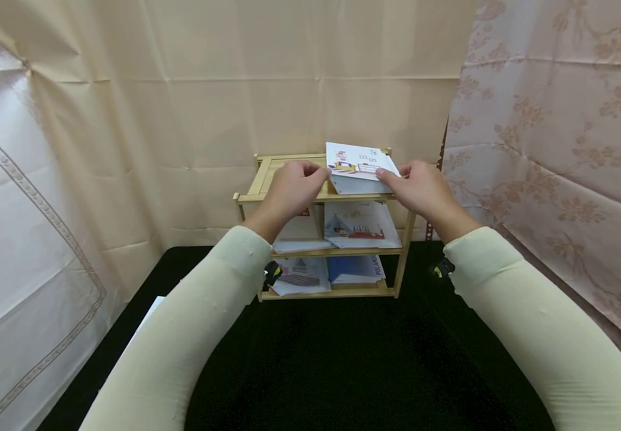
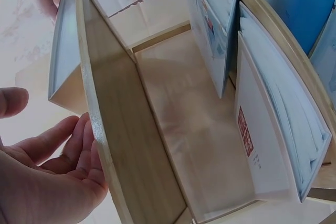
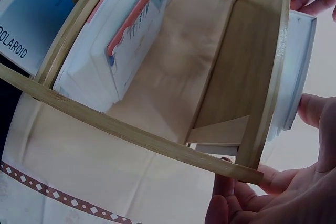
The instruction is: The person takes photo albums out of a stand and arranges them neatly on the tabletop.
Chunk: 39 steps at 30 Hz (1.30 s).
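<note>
A white photo album (image 1: 360,160) with a printed cover lies on the top tier of a small wooden shelf rack (image 1: 267,196). My right hand (image 1: 423,190) holds its right side, thumb on the cover. In the right wrist view, this hand's other fingers (image 3: 247,203) curl by the rack's corner, partly hidden behind it. My left hand (image 1: 295,190) is at the album's left edge. The left wrist view shows that hand's thumb (image 2: 14,102) apart from the album and its fingertips near the rack's edge, pinching nothing.
More albums lean on the middle tier, one with a tent picture (image 1: 363,224). On the bottom tier are a grey-printed album (image 1: 300,276) and a blue one marked POLAROID (image 1: 356,269). The rack stands on a black tabletop (image 1: 342,359). A white item (image 1: 151,312) shows beside my left sleeve.
</note>
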Tool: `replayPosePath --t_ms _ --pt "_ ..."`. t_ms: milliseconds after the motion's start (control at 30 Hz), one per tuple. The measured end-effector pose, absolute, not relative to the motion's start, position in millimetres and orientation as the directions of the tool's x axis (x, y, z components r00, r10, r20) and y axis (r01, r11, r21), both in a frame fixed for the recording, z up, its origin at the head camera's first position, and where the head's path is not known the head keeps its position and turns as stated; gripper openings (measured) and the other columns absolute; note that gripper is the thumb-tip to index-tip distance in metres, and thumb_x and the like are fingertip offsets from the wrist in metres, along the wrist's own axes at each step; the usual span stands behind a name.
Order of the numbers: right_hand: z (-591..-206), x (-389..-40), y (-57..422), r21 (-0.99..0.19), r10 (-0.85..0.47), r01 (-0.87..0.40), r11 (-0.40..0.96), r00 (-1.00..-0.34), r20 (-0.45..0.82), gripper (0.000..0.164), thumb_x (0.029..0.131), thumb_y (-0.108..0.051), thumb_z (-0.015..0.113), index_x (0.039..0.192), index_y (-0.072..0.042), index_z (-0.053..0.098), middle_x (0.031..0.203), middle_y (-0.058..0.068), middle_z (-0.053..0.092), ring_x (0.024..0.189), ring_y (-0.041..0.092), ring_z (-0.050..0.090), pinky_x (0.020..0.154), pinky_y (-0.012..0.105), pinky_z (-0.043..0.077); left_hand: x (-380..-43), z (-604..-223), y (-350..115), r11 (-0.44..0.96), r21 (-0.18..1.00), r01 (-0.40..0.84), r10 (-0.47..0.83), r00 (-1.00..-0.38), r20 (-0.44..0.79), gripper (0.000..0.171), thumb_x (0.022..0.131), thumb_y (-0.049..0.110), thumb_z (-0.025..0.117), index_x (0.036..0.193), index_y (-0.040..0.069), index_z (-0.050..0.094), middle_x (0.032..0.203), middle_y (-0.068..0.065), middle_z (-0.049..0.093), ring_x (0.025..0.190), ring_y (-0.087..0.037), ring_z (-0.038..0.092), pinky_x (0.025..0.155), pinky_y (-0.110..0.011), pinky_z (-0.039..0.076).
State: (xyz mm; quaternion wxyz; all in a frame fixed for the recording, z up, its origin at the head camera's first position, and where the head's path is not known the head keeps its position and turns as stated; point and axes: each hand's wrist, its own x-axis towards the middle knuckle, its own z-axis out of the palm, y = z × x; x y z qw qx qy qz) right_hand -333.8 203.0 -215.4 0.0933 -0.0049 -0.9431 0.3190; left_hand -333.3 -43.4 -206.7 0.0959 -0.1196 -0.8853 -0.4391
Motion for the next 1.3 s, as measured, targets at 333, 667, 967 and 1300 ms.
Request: replayPosePath --t_ms 333,667,967,1300 --pt "-217.9 -335.3 209.8 -0.572 0.042 -0.075 0.817 -0.981 0.189 0.076 0.097 -0.071 0.048 0.114 -0.002 0.075 0.115 0.019 0.070 0.088 0.029 0.054 0.066 0.035 0.042 -336.7 -211.3 -31.8 0.580 0.751 0.315 0.157 -0.948 0.277 0.040 0.101 0.043 0.059 0.124 0.013 0.072 0.112 -0.003 0.070 0.093 -0.019 0.062 0.072 -0.035 0.056" --pt "-214.4 -335.9 206.8 -0.622 0.064 -0.024 0.783 -0.991 0.119 0.075 0.096 -0.065 0.057 0.125 0.003 0.071 0.129 0.023 0.066 0.103 0.033 0.057 0.077 0.041 0.048 -337.9 -216.5 -29.7 0.581 0.743 0.333 0.157 -0.941 0.299 0.043 0.103 0.042 0.057 0.130 0.011 0.071 0.117 -0.003 0.072 0.099 -0.020 0.062 0.088 -0.038 0.055" --pt "-208.8 -338.2 205.0 -0.681 0.082 -0.002 0.732 -0.992 0.092 0.071 0.096 -0.058 0.063 0.127 0.005 0.069 0.129 0.022 0.065 0.104 0.031 0.053 0.079 0.041 0.045 -339.3 -213.2 -26.9 0.594 0.729 0.339 0.159 -0.938 0.307 0.039 0.102 0.041 0.057 0.119 0.011 0.075 0.105 -0.004 0.071 0.093 -0.020 0.060 0.080 -0.035 0.052" --pt "-207.7 -335.5 202.3 -0.719 0.091 -0.067 0.691 -0.980 0.179 0.067 0.093 -0.051 0.073 0.128 0.005 0.068 0.114 0.021 0.073 0.093 0.027 0.060 0.070 0.033 0.046 -329.8 -204.5 -24.9 0.572 0.760 0.307 0.113 -0.948 0.297 0.036 0.101 0.042 0.060 0.108 0.011 0.077 0.095 -0.004 0.067 0.089 -0.021 0.058 0.072 -0.032 0.047"
